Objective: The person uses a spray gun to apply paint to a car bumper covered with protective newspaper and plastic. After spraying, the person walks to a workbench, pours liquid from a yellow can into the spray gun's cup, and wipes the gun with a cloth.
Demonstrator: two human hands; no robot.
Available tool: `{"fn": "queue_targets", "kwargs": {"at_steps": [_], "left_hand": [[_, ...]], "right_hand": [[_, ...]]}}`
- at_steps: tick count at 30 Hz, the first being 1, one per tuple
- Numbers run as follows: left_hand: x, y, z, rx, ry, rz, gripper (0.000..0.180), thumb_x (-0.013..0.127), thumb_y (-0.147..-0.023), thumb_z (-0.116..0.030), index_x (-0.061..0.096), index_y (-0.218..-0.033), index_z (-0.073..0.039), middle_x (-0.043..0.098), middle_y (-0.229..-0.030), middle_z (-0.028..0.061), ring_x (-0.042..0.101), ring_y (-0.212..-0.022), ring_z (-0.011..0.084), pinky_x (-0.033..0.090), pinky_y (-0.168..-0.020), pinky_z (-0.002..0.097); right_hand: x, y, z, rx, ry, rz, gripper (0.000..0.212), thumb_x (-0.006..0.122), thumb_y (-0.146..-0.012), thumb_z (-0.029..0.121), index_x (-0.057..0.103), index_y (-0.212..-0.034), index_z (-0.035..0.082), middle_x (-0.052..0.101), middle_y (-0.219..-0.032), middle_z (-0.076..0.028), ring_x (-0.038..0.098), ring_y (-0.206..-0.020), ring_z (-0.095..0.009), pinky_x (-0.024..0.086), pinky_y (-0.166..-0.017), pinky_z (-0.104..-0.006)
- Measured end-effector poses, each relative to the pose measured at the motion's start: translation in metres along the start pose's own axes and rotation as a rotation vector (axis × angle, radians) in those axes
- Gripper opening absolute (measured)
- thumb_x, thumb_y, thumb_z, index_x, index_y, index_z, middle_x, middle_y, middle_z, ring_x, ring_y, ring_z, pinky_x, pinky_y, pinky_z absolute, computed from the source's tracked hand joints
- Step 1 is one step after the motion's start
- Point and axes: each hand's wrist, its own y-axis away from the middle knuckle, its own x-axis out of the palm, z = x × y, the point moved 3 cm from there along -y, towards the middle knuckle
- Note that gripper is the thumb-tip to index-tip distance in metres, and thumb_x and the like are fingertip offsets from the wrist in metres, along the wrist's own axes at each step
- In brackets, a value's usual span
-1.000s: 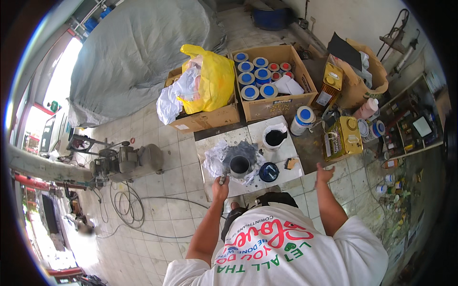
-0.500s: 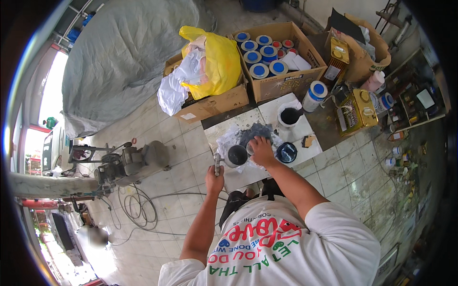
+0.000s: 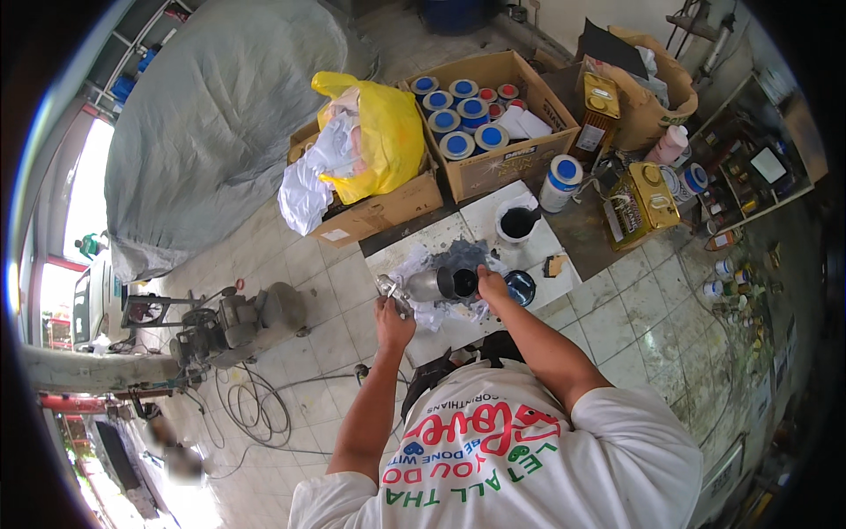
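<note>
My left hand (image 3: 396,324) is closed on a metal spray gun (image 3: 389,291), low over the white board (image 3: 448,231). The gun's silver cup (image 3: 425,287) lies tilted on its side, its mouth toward the right. At that mouth, my right hand (image 3: 493,289) grips a small dark round cup (image 3: 464,281); whether the two touch I cannot tell. Beneath them is a crumpled dark grey rag (image 3: 463,255) on white plastic (image 3: 412,264). Right of my right hand sits a round lid (image 3: 520,288) with dark glossy paint. Behind it stands a white tub (image 3: 514,220) of black paint.
Beyond the board stand a carton of blue-topped cans (image 3: 493,169) and a carton (image 3: 379,214) holding a yellow bag (image 3: 388,141). A blue-white can (image 3: 560,183) and a gold tin (image 3: 641,205) are to the right. On the left lie an air compressor (image 3: 233,317) and a coiled hose (image 3: 256,397).
My left hand has tipped the spray gun's cup from mouth-up onto its side, facing right. My right hand has come off the rag area and now holds the dark cup at its mouth.
</note>
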Motion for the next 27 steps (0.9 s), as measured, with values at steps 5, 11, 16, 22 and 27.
{"fn": "queue_targets", "kwargs": {"at_steps": [5,11,16,22,27], "left_hand": [[0.007,-0.007,-0.041,0.128,-0.055,0.011,0.033,0.069,-0.069,-0.007,0.062,-0.099,0.005,0.053,-0.124,0.0274,0.051,-0.116,0.0446,0.044,-0.099,0.0484],[0.011,0.002,-0.050,0.122,-0.132,0.046,0.037,0.066,-0.069,-0.004,0.064,-0.105,0.005,0.049,-0.130,0.0265,0.047,-0.119,0.0451,0.041,-0.102,0.0497],[0.006,0.005,-0.063,0.158,-0.160,-0.041,0.036,0.061,-0.070,0.002,0.065,-0.106,0.005,0.048,-0.132,0.0214,0.047,-0.115,0.0435,0.043,-0.099,0.0496],[-0.002,0.009,-0.083,0.153,-0.147,-0.063,0.034,0.060,-0.070,0.005,0.066,-0.103,0.001,0.047,-0.134,0.0157,0.047,-0.116,0.0411,0.043,-0.099,0.0490],[-0.004,0.012,-0.092,0.207,-0.164,-0.087,0.041,0.059,-0.069,0.008,0.066,-0.108,0.000,0.048,-0.136,0.0142,0.048,-0.114,0.0396,0.044,-0.096,0.0486]], "right_hand": [[-0.028,-0.034,-0.017,-0.064,0.109,-0.052,0.056,0.050,-0.101,0.052,0.069,-0.104,0.000,0.065,-0.085,-0.008,0.063,-0.069,-0.021,0.052,-0.056,-0.0348],[-0.052,-0.004,0.007,0.030,0.007,0.100,0.052,0.049,-0.102,0.051,0.069,-0.106,0.004,0.064,-0.090,-0.003,0.060,-0.076,-0.016,0.052,-0.060,-0.0328],[-0.084,0.008,0.004,0.097,-0.090,0.106,0.048,0.049,-0.103,0.050,0.069,-0.109,0.007,0.064,-0.096,0.000,0.059,-0.081,-0.012,0.051,-0.063,-0.0308],[-0.103,0.015,-0.013,0.100,-0.059,0.072,0.046,0.051,-0.101,0.048,0.071,-0.106,0.007,0.065,-0.090,-0.002,0.060,-0.073,-0.013,0.049,-0.057,-0.0301],[-0.104,0.011,-0.035,0.065,-0.044,0.024,0.045,0.054,-0.099,0.046,0.074,-0.097,0.006,0.070,-0.078,-0.006,0.064,-0.063,-0.018,0.049,-0.053,-0.0352]]}}
